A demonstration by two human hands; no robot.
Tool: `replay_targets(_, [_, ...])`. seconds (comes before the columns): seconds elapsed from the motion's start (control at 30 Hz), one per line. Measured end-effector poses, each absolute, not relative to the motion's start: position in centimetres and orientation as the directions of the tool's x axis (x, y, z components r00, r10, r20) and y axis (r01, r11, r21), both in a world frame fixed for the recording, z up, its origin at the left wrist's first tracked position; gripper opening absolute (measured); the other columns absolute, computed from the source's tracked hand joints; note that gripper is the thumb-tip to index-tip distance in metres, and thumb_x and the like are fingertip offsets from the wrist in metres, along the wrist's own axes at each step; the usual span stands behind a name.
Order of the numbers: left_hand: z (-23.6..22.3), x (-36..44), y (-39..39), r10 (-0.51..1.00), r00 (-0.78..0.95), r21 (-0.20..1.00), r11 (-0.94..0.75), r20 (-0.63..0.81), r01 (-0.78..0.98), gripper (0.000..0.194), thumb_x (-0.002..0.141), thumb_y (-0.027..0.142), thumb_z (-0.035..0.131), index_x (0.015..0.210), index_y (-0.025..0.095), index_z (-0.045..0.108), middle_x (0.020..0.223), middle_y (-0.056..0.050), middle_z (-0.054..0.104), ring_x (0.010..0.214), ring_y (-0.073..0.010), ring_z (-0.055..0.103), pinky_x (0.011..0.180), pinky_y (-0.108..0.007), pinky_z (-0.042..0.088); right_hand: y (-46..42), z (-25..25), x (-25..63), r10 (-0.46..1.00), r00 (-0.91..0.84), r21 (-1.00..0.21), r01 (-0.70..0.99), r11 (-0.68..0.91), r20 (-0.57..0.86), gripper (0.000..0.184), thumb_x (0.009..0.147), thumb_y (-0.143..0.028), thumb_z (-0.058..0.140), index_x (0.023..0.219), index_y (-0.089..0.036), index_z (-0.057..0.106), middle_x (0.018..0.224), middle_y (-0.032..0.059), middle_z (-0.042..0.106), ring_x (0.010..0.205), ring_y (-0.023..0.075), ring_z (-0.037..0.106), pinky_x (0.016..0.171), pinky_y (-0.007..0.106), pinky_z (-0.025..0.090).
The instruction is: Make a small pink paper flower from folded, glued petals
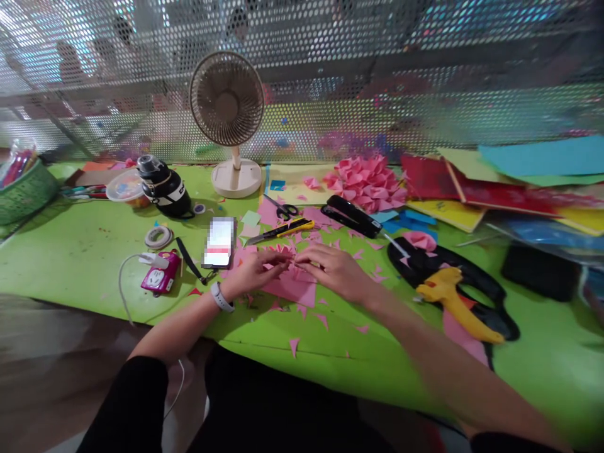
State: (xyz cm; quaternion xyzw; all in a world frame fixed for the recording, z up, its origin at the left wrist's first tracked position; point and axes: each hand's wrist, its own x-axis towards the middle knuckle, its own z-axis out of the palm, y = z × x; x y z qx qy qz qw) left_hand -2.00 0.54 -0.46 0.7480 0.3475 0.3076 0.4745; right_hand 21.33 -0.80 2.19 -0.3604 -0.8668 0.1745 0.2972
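My left hand [264, 267], with a pale watch on its wrist, pinches at a small piece of pink paper [284, 250], mostly hidden by the fingers. My right hand [335, 267] meets it from the other side, thumb and fingers pressed together at the same piece. Below both hands lies a flat pink paper sheet [299, 294], with small pink scraps [323, 321] scattered around it. Just beyond are a yellow and black utility knife [283, 231], black scissors [285, 211] and a black stapler [352, 216]. A phone [219, 242] lies near my left hand.
Folded pink paper pieces [365, 182] are heaped at the back. A fan [227, 100] and black bottle [165, 189] stand to the left, near tape [158, 237] and a corded power adapter [162, 274]. A yellow glue gun [460, 302] lies by my right forearm.
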Motion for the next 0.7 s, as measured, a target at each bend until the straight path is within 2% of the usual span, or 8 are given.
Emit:
replay_targets(0.13, [-0.4, -2.1, 0.5, 0.811, 0.572, 0.928, -0.297, 0.121, 0.225, 0.039, 0.094, 0.037, 0.064, 0.125, 0.015, 0.067, 0.106, -0.013, 0.076, 0.089, -0.0157, 0.074, 0.067, -0.021, 0.06, -0.9, 2.2, 21.4, 0.722, -0.579, -0.493, 0.533, 0.687, 0.379, 0.017, 0.097, -0.018, 0.058, 0.102, -0.022, 0.074, 0.097, 0.0063, 0.077, 0.086, 0.0209, 0.073, 0.074, 0.036, 0.061])
replay_targets(0.2, [-0.4, -2.1, 0.4, 0.812, 0.566, 0.925, -0.312, 0.143, 0.215, 0.036, 0.094, 0.038, 0.064, 0.12, 0.014, 0.069, 0.1, -0.012, 0.077, 0.085, -0.0154, 0.074, 0.066, -0.021, 0.06, -1.0, 2.2, 21.4, 0.719, -0.581, -0.493, 0.53, 0.689, 0.38, 0.018, 0.096, -0.017, 0.059, 0.102, -0.022, 0.074, 0.096, 0.0062, 0.077, 0.085, 0.021, 0.074, 0.072, 0.036, 0.061])
replay_targets(0.33, [-0.8, -1.8, 0.4, 0.81, 0.543, 0.91, -0.371, 0.22, 0.184, 0.028, 0.094, 0.034, 0.063, 0.106, 0.011, 0.073, 0.094, -0.012, 0.077, 0.083, -0.0158, 0.074, 0.071, -0.025, 0.062, -1.0, 2.1, 21.4, 0.73, -0.568, -0.492, 0.544, 0.68, 0.381, 0.017, 0.096, -0.018, 0.059, 0.1, -0.023, 0.075, 0.094, 0.0061, 0.078, 0.079, 0.0207, 0.073, 0.067, 0.035, 0.06])
replay_targets(0.43, [-1.2, -1.6, 0.5, 0.833, 0.513, 0.93, -0.33, 0.206, 0.162, 0.031, 0.092, 0.035, 0.065, 0.111, 0.01, 0.072, 0.1, -0.014, 0.077, 0.086, -0.0164, 0.075, 0.076, -0.028, 0.063, -1.1, 2.2, 21.4, 0.759, -0.534, -0.522, 0.556, 0.647, 0.372, 0.016, 0.096, -0.021, 0.06, 0.099, -0.023, 0.075, 0.095, 0.0064, 0.078, 0.08, 0.0211, 0.073, 0.068, 0.035, 0.059])
replay_targets(0.57, [-1.4, -1.4, 0.8, 0.874, 0.472, 0.982, -0.175, 0.119, 0.075, 0.041, 0.09, 0.041, 0.068, 0.115, 0.009, 0.07, 0.105, -0.015, 0.075, 0.083, -0.0167, 0.075, 0.072, -0.028, 0.064, -1.2, 2.5, 21.3, 0.837, -0.446, -0.683, 0.506, 0.527, 0.315, 0.014, 0.094, -0.026, 0.062, 0.097, -0.022, 0.076, 0.094, 0.0058, 0.078, 0.079, 0.0196, 0.071, 0.072, 0.035, 0.058])
replay_targets(0.7, [-1.4, -1.3, 0.8, 0.881, 0.457, 0.986, -0.161, 0.12, 0.051, 0.039, 0.088, 0.043, 0.07, 0.108, 0.01, 0.073, 0.102, -0.013, 0.075, 0.081, -0.0146, 0.073, 0.076, -0.028, 0.064, -0.9, 2.2, 21.2, 0.922, -0.383, -0.934, 0.306, 0.186, 0.059, 0.02, 0.087, -0.038, 0.071, 0.096, -0.021, 0.075, 0.088, 0.0045, 0.077, 0.075, 0.0175, 0.071, 0.071, 0.033, 0.058])
